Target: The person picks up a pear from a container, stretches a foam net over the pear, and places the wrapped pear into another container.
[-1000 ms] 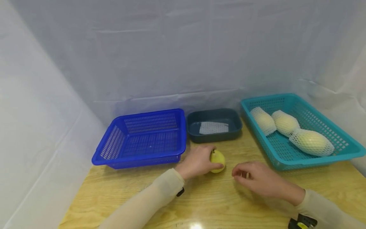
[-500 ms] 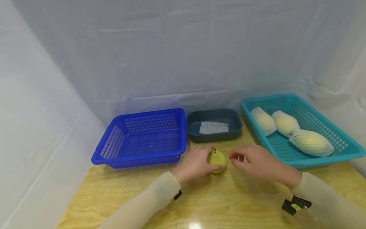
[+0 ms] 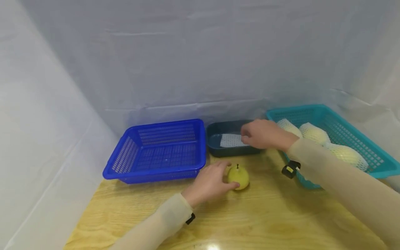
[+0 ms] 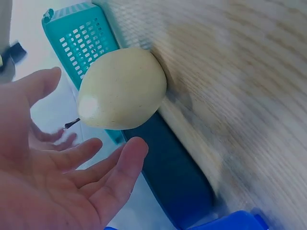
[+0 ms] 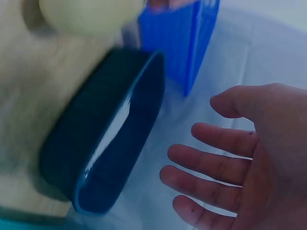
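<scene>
A yellow pear [image 3: 240, 177] stands stem up on the wooden table. Around its left side my left hand [image 3: 210, 183] spreads loosely, thumb in front and fingers behind. In the left wrist view, the relaxed fingers show a gap to the pear [image 4: 122, 88]. My right hand [image 3: 265, 134] hovers over the right end of a small dark teal tray [image 3: 234, 152]. Its fingers hang spread and hold nothing in the right wrist view. A flat white foam net sleeve [image 3: 230, 140] lies in that tray, partly covered by the right hand in the head view.
On the left stands a blue plastic basket [image 3: 200, 163]. A turquoise basket [image 3: 347, 128] at the right holds several pears in foam nets [image 3: 314, 134]; my right forearm crosses in front of it. White sheeting [image 3: 187, 69] hangs behind and at the sides.
My right hand has moved up and away from beside the pear to above the dark tray. The left hand has drawn back slightly left, loosening around the pear, which stays standing.
</scene>
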`<state>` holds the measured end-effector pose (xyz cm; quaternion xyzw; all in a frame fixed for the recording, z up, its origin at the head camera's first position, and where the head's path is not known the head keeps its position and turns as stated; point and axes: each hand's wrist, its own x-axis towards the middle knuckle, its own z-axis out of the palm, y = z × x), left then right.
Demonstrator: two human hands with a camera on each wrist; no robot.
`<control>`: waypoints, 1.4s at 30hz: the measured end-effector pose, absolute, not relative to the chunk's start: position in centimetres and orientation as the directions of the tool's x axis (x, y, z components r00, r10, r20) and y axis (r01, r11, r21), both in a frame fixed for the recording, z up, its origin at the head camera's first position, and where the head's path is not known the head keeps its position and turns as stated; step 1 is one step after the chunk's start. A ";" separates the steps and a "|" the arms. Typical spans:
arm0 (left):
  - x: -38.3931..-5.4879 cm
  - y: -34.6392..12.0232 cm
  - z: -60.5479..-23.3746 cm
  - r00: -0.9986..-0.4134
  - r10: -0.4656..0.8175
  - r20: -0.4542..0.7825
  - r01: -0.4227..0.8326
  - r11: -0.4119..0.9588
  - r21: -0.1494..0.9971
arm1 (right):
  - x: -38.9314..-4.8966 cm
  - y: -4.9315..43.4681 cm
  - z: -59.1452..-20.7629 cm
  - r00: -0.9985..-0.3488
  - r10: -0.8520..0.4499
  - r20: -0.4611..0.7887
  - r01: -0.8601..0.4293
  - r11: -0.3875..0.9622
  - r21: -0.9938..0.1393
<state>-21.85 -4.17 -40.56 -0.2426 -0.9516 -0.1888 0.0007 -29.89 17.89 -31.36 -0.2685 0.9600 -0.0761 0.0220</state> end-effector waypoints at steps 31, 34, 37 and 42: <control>-19.9 -6.0 -40.2 -0.896 0.440 0.055 0.430 0.829 0.357 | -42.9 17.6 -39.2 -0.812 -0.415 -0.410 -0.383 0.910 -0.162; -19.8 -6.0 -40.3 -0.896 0.441 0.052 0.430 0.831 0.354 | -42.7 17.7 -39.5 -0.812 -0.422 -0.404 -0.391 0.906 -0.160; -19.9 -5.9 -40.4 -0.894 0.445 0.051 0.434 0.833 0.344 | -42.3 18.0 -39.3 -0.808 -0.440 -0.392 -0.410 0.898 -0.161; -19.9 -6.0 -40.4 -0.894 0.445 0.053 0.436 0.837 0.331 | -41.9 18.2 -38.5 -0.795 -0.477 -0.375 -0.447 0.878 -0.169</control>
